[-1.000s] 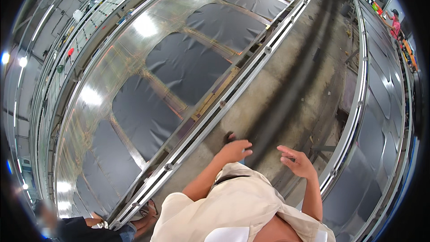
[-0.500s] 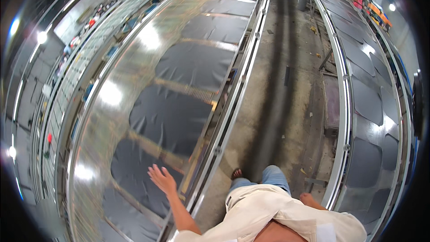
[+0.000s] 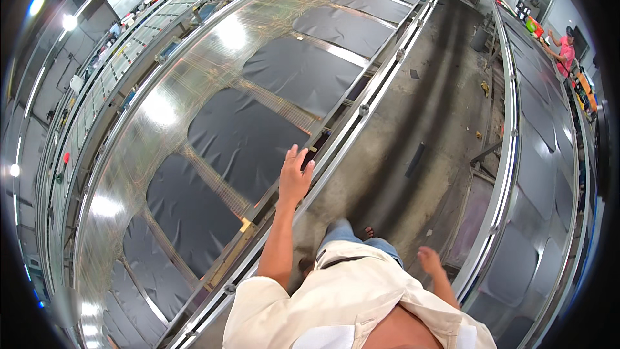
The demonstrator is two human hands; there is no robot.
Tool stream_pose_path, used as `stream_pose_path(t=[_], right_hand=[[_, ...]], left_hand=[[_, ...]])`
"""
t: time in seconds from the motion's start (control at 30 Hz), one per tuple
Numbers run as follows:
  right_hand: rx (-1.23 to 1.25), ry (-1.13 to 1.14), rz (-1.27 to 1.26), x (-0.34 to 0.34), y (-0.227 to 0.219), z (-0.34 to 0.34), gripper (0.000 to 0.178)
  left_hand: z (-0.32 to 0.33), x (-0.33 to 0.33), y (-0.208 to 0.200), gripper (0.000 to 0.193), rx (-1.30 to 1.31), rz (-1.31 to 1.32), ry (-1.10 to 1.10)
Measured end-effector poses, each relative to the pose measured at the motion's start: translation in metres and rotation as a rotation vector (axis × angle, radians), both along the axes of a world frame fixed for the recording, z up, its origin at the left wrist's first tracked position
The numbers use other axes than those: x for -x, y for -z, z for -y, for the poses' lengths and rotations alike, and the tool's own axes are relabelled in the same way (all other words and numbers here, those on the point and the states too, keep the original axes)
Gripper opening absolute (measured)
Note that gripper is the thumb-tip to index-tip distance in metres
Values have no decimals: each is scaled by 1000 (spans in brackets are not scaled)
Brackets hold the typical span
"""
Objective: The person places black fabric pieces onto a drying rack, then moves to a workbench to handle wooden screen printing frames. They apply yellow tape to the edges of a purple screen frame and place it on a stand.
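My left hand (image 3: 297, 171) is open, its fingers stretched forward and holding nothing. It hovers near the metal edge rail (image 3: 361, 113) of the long table on my left, close to a dark grey sheet (image 3: 252, 139). Several such sheets with rounded corners lie in a row along that table, slightly wrinkled. Low at my right side hangs my right hand (image 3: 428, 260), in the aisle short of the right-hand table's rail (image 3: 500, 200). Motion smears its fingers, and nothing shows in it.
Concrete floor (image 3: 381, 155) with dark streaks runs between the two tables. A flat dark piece (image 3: 415, 160) lies on it. More grey sheets (image 3: 513, 265) cover the right table. A bin (image 3: 480, 39) stands far ahead; beyond that table works a person in pink (image 3: 566, 55).
I have moved forward along the aisle and the view has turned left. My left hand has shifted from above a sheet to beside the rail. My right hand has swung forward.
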State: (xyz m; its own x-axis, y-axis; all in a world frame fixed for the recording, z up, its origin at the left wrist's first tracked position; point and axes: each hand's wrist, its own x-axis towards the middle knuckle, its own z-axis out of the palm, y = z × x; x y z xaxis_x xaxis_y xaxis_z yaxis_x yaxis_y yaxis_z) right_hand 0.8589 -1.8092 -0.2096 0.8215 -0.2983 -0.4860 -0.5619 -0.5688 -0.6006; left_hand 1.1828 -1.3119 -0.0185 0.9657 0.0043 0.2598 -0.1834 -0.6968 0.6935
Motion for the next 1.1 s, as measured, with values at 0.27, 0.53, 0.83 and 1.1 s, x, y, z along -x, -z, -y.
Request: stream_pose_path(t=[0.27,0.53,0.83,1.1], right_hand=[[12,180,304,-280,-69,186,30],[-362,287,1,-401,-15,148,26],[-333,-486,313,-772,-173,-8,29],[12,-857,248,-861,-140,-91,29]], left_hand=[[93,-167,17,34,52,-176,-125],[91,-260,46,48,-32,-479,-793],[147,-253,54,40,625,-640,-1050],[168,-248,64,48,501,-465,-1381]])
